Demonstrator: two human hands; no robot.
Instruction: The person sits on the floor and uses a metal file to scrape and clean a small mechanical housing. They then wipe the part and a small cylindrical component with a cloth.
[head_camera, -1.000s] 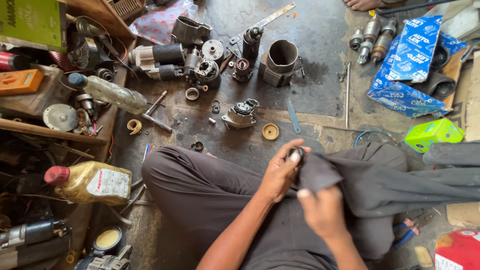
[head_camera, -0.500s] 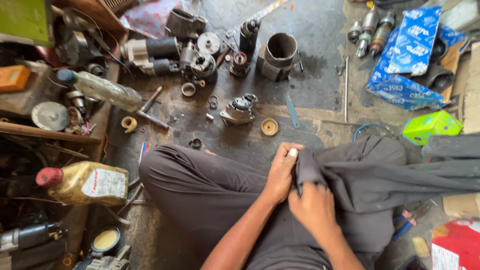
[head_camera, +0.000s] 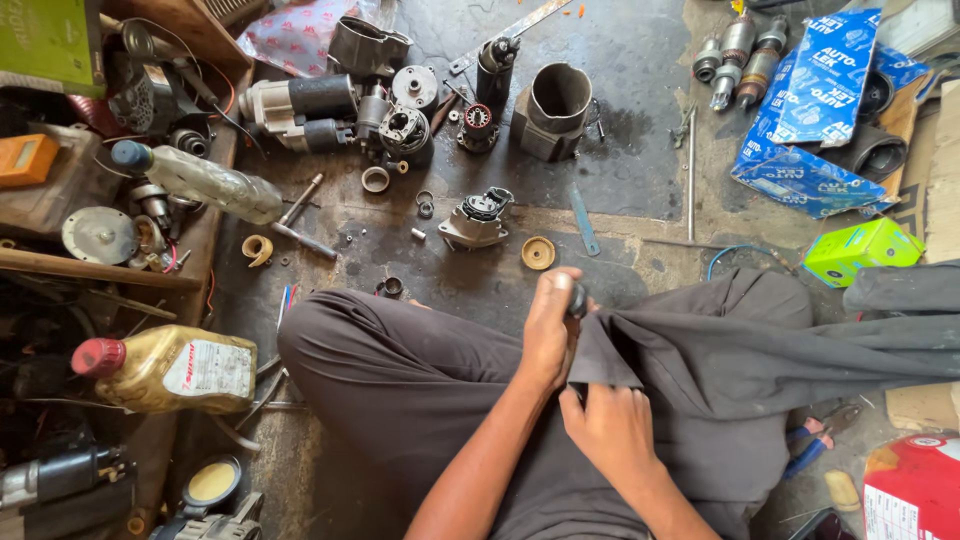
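Observation:
I sit cross-legged on a stained concrete floor in dark grey trousers. My left hand (head_camera: 548, 335) is closed around a small dark round part (head_camera: 577, 299) and presses it against a fold of the grey cloth (head_camera: 603, 358) over my lap. Just below it, my right hand (head_camera: 612, 430) pinches the lower corner of that same fold. A partly dismantled starter motor part (head_camera: 477, 220) and a brass-coloured disc (head_camera: 538, 253) lie on the floor just beyond my hands.
Motor housings (head_camera: 553, 108), gears and rings litter the floor ahead. A plastic bottle (head_camera: 200, 180) and a yellow oil jug (head_camera: 175, 368) lie at the left by cluttered wooden shelves. Blue cartons (head_camera: 815, 110), a green box (head_camera: 862, 250) and a red container (head_camera: 915, 490) sit right.
My left hand has turned over the small part, which showed a pale end before and is now mostly covered. The view has shifted slightly; both hands stay on the cloth fold.

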